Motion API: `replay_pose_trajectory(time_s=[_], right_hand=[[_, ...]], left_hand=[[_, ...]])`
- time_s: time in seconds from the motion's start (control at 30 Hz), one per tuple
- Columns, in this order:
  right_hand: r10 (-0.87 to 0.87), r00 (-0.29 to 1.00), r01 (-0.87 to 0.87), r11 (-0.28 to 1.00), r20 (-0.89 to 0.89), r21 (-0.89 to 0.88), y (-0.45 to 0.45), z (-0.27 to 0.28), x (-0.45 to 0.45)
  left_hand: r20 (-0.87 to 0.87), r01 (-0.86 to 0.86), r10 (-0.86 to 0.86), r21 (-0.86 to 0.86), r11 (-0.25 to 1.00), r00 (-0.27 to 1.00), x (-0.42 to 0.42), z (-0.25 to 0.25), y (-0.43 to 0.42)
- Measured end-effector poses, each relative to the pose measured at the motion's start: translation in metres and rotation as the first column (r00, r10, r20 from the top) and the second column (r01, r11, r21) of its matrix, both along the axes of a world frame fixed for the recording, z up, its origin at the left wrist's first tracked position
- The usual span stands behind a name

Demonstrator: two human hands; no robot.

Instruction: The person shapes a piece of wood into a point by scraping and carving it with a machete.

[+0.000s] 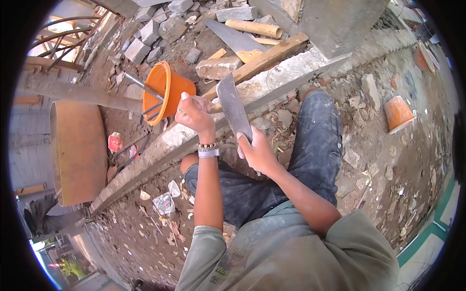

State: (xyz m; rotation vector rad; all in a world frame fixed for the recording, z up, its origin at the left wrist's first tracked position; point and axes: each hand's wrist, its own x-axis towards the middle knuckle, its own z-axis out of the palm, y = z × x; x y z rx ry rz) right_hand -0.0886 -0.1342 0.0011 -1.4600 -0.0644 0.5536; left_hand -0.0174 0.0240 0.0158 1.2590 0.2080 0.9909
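Observation:
My right hand (256, 151) is wrapped round the handle end of a machete (232, 104), a broad dark blade tilted up and to the left. My left hand (196, 115), with a bracelet and a pale band at the wrist, is closed on a short light wooden stick (215, 108). The stick's right end meets the blade or passes behind it; I cannot tell which. Both hands are above a concrete beam (272, 85), in front of my bent knees. Beyond the blade, a wooden plank (269, 56) lies along the beam.
An orange bucket (182, 89) holding metal bars stands left of my left hand. A handsaw (233, 40), a bamboo piece (253, 28) and broken stones (149, 32) lie ahead. A rusty sheet-like container (80, 153) is at left, and an orange pot (399, 114) at right.

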Motion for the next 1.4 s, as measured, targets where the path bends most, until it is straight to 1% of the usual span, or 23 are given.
replay_pose_trajectory(time_s=[0.07, 0.17, 0.27, 0.37, 0.47, 0.57, 0.67, 0.77, 0.87, 0.97, 1.07, 1.17, 1.27, 1.4], right_hand=[[-0.02, 0.999, 0.02, 1.0, 0.048, -0.007, -0.002, 0.002, -0.002], [-0.004, 0.995, 0.009, 0.999, 0.095, -0.049, -0.003, 0.003, -0.006], [-0.021, 0.991, 0.033, 0.996, 0.134, -0.084, -0.002, -0.001, -0.009], [-0.03, 0.976, 0.064, 0.986, 0.214, -0.154, 0.0, -0.008, -0.011], [-0.044, 0.958, 0.102, 0.975, 0.284, -0.195, -0.001, -0.013, -0.017], [-0.046, 0.974, 0.085, 0.982, 0.222, -0.167, -0.004, -0.011, -0.022], [-0.032, 0.957, 0.094, 0.975, 0.289, -0.202, -0.004, -0.015, -0.022], [-0.046, 0.967, 0.088, 0.983, 0.251, -0.158, -0.006, -0.007, -0.022], [-0.033, 0.96, 0.083, 0.982, 0.276, -0.171, -0.003, -0.011, -0.025], [-0.002, 0.982, 0.045, 0.973, 0.187, -0.226, -0.001, -0.013, -0.026], [-0.06, 0.977, 0.096, 0.98, 0.204, -0.173, 0.0, -0.01, -0.027], [-0.02, 0.996, 0.034, 0.985, 0.085, -0.169, -0.003, 0.002, -0.022], [0.0, 0.977, 0.053, 0.968, 0.214, -0.244, 0.0, -0.013, -0.026], [-0.028, 0.976, 0.074, 0.975, 0.215, -0.208, 0.001, -0.01, -0.027]], left_hand=[[0.005, 0.005, -0.005, -0.017, 1.0, 1.0, 0.001, 0.0, 0.0], [0.016, 0.003, -0.003, 0.013, 1.0, 1.0, 0.004, 0.0, -0.004], [0.01, 0.003, -0.003, 0.007, 1.0, 1.0, 0.007, 0.0, -0.006], [0.013, 0.03, -0.03, 0.014, 0.999, 0.999, 0.008, -0.001, -0.006], [-0.038, 0.011, -0.011, 0.003, 1.0, 0.999, 0.011, 0.006, -0.008], [-0.044, 0.032, -0.032, -0.006, 0.999, 0.999, 0.014, 0.005, -0.005], [-0.051, 0.026, -0.027, -0.016, 1.0, 0.998, 0.015, 0.006, -0.005], [-0.045, 0.017, -0.019, -0.024, 1.0, 0.999, 0.016, 0.007, -0.005], [-0.038, 0.003, -0.004, -0.026, 1.0, 0.999, 0.017, 0.006, -0.005], [-0.056, 0.005, -0.008, -0.06, 0.998, 0.998, 0.018, 0.008, -0.002], [-0.045, 0.034, -0.036, -0.035, 0.999, 0.998, 0.016, 0.007, -0.001], [-0.037, 0.017, -0.018, -0.016, 1.0, 0.999, 0.017, 0.003, -0.001], [-0.043, 0.032, -0.033, -0.028, 0.999, 0.999, 0.018, 0.006, -0.002], [-0.035, 0.028, -0.03, -0.04, 0.999, 0.999, 0.018, 0.006, 0.0]])
